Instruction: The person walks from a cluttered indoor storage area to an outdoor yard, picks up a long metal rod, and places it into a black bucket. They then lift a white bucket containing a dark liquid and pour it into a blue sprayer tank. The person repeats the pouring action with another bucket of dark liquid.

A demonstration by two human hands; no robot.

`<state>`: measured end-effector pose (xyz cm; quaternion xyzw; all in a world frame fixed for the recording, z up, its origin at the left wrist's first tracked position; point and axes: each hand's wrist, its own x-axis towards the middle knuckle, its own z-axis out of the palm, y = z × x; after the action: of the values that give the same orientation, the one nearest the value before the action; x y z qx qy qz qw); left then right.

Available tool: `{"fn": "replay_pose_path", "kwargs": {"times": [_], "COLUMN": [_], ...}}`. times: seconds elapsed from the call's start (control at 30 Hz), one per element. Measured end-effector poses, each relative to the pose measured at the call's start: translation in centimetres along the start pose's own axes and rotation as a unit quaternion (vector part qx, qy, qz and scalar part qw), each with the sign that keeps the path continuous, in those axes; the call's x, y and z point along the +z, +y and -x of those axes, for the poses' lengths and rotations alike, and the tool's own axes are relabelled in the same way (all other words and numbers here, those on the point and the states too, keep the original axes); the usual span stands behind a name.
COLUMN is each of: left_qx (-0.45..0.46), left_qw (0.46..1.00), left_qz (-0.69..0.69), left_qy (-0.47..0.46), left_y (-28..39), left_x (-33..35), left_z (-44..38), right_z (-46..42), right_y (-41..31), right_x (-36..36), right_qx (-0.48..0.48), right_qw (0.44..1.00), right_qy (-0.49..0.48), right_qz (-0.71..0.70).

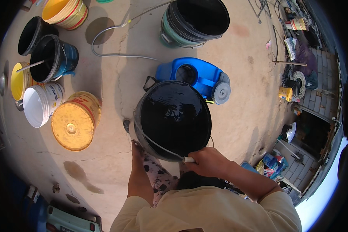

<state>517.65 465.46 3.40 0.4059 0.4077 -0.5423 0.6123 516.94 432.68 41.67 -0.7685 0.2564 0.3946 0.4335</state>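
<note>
A black bucket (174, 116) of dark-looking liquid is in front of me, its surface rippled and shiny. My right hand (206, 162) is closed around the white grip of its wire handle, at the near rim. My left hand (137, 149) is at the bucket's lower left side; most of its fingers are hidden by the bucket. Just beyond the bucket, partly covered by it, lies or stands a blue plastic tank (201, 75) with a round opening and a black strap. A grey round cap (221, 92) shows at the tank's right end.
Dark buckets (53, 59), a white bucket (36, 105) and a lidded yellow bucket (72, 124) stand at the left. A large dark tub (197, 23) stands beyond the tank. A grey hose (119, 55) curves over the cracked ground. Clutter lines the wall at the right.
</note>
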Motion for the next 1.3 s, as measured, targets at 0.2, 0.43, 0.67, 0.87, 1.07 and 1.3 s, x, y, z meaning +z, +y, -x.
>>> {"fn": "replay_pose_path", "kwargs": {"times": [0.2, 0.43, 0.67, 0.87, 1.07, 1.3], "left_qx": [-0.008, 0.017, 0.013, 0.010, -0.003, 0.006], "left_qw": [1.000, 0.999, 0.997, 0.996, 0.998, 0.996], "left_qz": [0.001, -0.037, -0.061, -0.063, -0.050, -0.054], "left_qy": [0.011, 0.026, 0.046, 0.055, 0.030, 0.066], "left_y": [0.2, 1.2, 1.7, 1.7, 1.5, 2.1], "left_x": [-0.2, 2.5, 4.6, 4.2, 3.8, 4.0], "left_z": [0.7, 2.6, 4.7, 4.7, 4.5, 4.9], "right_z": [0.2, 0.3, 0.5, 0.5, 0.4, 0.3], "right_y": [0.5, 0.7, 0.9, 0.8, 0.7, 0.5], "right_x": [-0.3, -1.2, -1.4, -1.5, -1.9, -2.2], "right_qx": [-0.027, -0.027, -0.040, -0.044, -0.038, -0.025], "right_qw": [0.999, 1.000, 0.999, 0.998, 0.999, 1.000], "right_qy": [0.030, 0.003, 0.023, 0.032, 0.018, 0.007], "right_qz": [-0.025, -0.012, -0.010, -0.007, -0.005, -0.015]}}
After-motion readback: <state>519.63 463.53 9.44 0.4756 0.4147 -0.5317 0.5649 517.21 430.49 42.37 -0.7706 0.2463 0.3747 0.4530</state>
